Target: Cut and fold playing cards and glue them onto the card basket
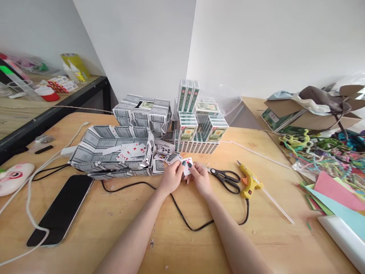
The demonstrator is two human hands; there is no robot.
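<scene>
Between my two hands is a playing card [187, 170] with red marks, its face turned toward me. My left hand [172, 176] pinches its left side, and my right hand [200, 178] grips its right side with the thumb on top. Just left of my hands, loose playing cards [163, 149] lie beside an open box built of folded cards [97, 142], which has more loose cards inside. A second structure of folded cards [134, 110] stands behind it. Close to my right hand are black-handled scissors [226, 179], then a yellow glue gun [251, 180].
Packs of cards [188, 133] are stacked at the back middle. A black cable [182, 219] curves across the table under my arms. At left lie a phone [61, 209] and white cables; at right, coloured paper [339, 194], pipe cleaners [327, 148] and a cardboard box [308, 118].
</scene>
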